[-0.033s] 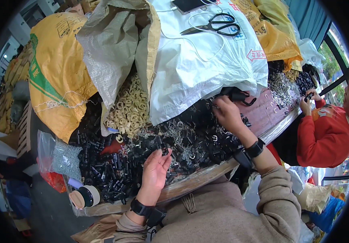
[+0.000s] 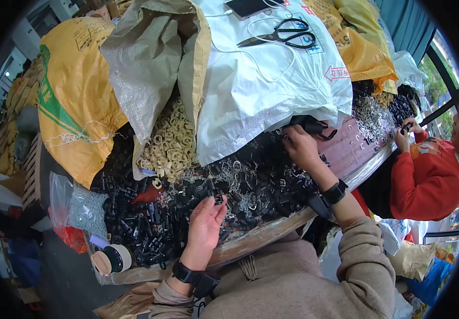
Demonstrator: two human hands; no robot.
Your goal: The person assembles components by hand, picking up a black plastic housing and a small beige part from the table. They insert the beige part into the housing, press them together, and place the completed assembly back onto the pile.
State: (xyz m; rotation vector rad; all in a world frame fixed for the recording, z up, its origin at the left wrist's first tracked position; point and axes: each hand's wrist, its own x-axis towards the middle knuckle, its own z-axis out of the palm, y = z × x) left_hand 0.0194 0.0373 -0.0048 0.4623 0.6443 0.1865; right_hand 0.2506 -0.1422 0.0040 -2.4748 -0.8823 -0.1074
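Note:
A heap of small black plastic parts mixed with silver wire rings (image 2: pixel 250 181) covers the table in front of me. My left hand (image 2: pixel 204 226) is palm-up over the heap's near side and pinches a small black part (image 2: pixel 217 199) at its fingertips. Farther back, my right hand (image 2: pixel 299 148) reaches out with its fingers curled down into the heap, beside a larger black strap piece (image 2: pixel 310 125) under the edge of a white sack (image 2: pixel 261 85). What those fingers hold is hidden. Both wrists wear black bands.
Beige rings (image 2: pixel 168 143) spill from a grey sack (image 2: pixel 149 64). Yellow sacks (image 2: pixel 75 106) stand left and back right. Scissors (image 2: pixel 288 36) and a phone (image 2: pixel 248 6) lie on the white sack. A tape roll (image 2: pixel 113 259) sits front left. A person in red (image 2: pixel 426 175) works at the right.

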